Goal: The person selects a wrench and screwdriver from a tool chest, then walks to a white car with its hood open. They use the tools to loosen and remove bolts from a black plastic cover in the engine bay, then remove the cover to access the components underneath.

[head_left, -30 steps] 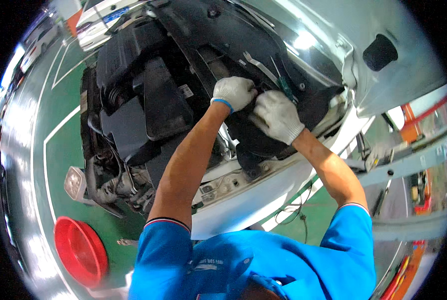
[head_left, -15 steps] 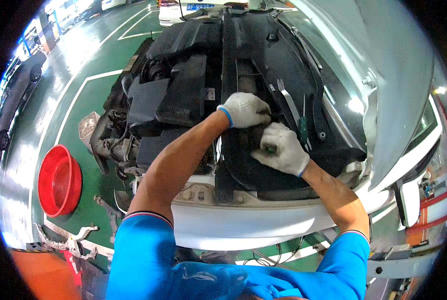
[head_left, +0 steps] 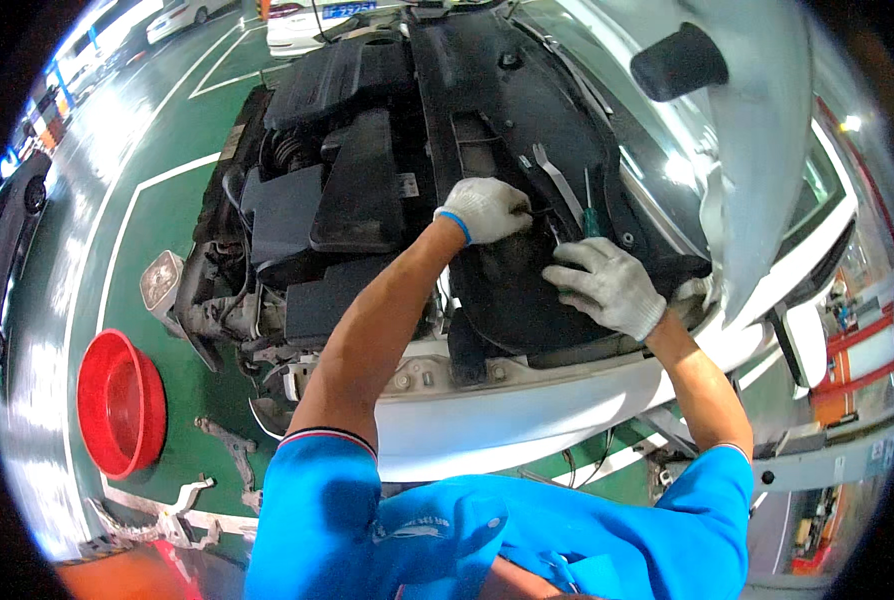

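Note:
My left hand (head_left: 487, 210), in a white knit glove with a blue cuff, is closed above the black plastic cowl cover (head_left: 507, 285) of the car. A small dark piece shows at its fingertips, too small to name. My right hand (head_left: 612, 290), gloved too, is spread palm down over the cover's near right part, its fingers apart. Just beyond it lie a screwdriver (head_left: 592, 222) with a green handle and a silver forked pry tool (head_left: 559, 180). A slim metal end (head_left: 555, 232) shows beside the right fingers; the rest is hidden.
Left of the cover is the engine bay with a black engine cover (head_left: 342, 85) and a black box (head_left: 357, 190). The raised white hood (head_left: 767, 130) overhangs at right. On the green floor stand a red basin (head_left: 89, 405) and a metal tray (head_left: 162, 280); loose metal parts (head_left: 232, 445) lie nearby.
My right hand has drawn away from the left toward the right, and its fingers have spread. A green-ended item seen in its grip before no longer shows there. The left stays closed.

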Tool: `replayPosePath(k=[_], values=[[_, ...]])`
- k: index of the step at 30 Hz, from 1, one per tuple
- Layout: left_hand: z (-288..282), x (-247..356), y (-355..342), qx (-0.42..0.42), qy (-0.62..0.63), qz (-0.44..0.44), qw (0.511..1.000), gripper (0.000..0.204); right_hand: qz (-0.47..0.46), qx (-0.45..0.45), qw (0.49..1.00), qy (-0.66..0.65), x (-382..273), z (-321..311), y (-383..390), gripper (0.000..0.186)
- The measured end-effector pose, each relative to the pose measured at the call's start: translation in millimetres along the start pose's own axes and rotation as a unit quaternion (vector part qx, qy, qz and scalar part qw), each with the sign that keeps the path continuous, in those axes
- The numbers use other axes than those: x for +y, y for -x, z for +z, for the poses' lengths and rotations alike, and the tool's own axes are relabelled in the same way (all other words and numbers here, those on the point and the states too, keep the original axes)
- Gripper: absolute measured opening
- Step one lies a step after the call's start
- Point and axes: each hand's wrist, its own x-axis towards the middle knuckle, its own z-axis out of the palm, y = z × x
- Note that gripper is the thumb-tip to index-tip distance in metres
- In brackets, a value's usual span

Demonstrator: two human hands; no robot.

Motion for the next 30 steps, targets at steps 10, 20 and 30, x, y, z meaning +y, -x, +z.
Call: replayPosePath(k=[10, 20, 30], values=[[-9.5, -2.9, -10.1, -0.052, -0.018, 0.031, 0.998, 0.039, 0.132, 0.028, 0.991, 0.011, -32.8, 41.8, -64.8, 0.031], [-13.0, -0.6, -3.3, -0.03, 0.022, 0.011, 0.999, 0.041, 0.156, 0.063, 0.986, 0.02, -33.2, 33.5, -5.8, 0.02], [-12.1, 9.6, -10.3, -0.04, -0.01, -0.008, 0.999, 0.041, 0.122, 0.07, 0.988, -0.056, -27.7, 27.0, -11.2, 0.025]])
